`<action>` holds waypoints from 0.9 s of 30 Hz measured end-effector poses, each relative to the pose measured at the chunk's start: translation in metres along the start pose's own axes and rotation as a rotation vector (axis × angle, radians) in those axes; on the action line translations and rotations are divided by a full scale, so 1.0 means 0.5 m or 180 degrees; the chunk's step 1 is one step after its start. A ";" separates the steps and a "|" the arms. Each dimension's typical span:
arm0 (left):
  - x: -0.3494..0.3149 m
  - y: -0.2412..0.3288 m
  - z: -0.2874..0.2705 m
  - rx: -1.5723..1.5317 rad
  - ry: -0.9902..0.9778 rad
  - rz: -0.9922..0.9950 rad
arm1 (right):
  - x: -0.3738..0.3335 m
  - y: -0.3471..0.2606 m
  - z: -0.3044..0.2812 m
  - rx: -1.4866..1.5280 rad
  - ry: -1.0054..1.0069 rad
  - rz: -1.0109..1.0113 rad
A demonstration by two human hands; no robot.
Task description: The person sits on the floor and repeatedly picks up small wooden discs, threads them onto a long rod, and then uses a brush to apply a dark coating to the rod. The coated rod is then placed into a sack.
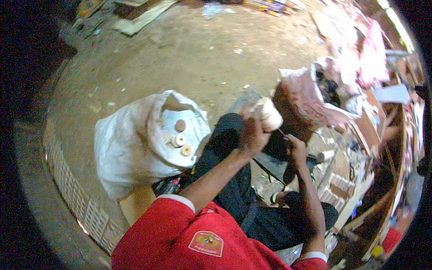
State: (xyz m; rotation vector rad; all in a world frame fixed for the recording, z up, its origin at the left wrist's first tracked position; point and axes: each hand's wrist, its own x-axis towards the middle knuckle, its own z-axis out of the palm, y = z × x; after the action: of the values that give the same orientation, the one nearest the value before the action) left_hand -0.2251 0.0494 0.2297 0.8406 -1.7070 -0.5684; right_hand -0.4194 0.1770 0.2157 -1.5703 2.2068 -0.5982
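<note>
My left hand (253, 135) is wrapped round a cream-white rounded piece (271, 115), held up over my knees; blur hides what kind of thing it is. My right hand (296, 149) is closed on a thin dark tool (282, 132), whose far end meets the lower right side of the cream piece. Whether that tool is a blade or a spike cannot be made out. Left of my knee, a white woven sack (123, 141) stands with a brown round piece (180, 125) and two pale ring-shaped pieces (178, 141) on its folded top.
To the right, a second whitish sack with red marks (300, 92) leans open with dark stuff inside. Boards, scraps and a ridged pale block (336, 190) clutter the ground beyond my right arm. Planks (146, 19) lie at the far left on the dirt floor (193, 54).
</note>
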 end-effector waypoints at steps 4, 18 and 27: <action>0.021 0.009 -0.012 -0.0251 -0.0063 0.0038 | -0.010 -0.047 -0.025 0.0189 0.0134 -0.0082; 0.072 0.057 -0.012 -0.1301 0.0054 -0.0271 | -0.009 -0.075 -0.044 0.0315 0.0523 -0.0415; 0.068 0.028 -0.013 -0.2696 0.0293 -0.1869 | -0.009 -0.058 -0.032 0.0178 0.0642 -0.0492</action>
State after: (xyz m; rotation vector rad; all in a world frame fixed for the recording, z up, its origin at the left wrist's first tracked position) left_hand -0.2277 0.0325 0.2629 0.6995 -0.9460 -1.4885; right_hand -0.4034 0.1751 0.2447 -1.7297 2.2002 -0.8922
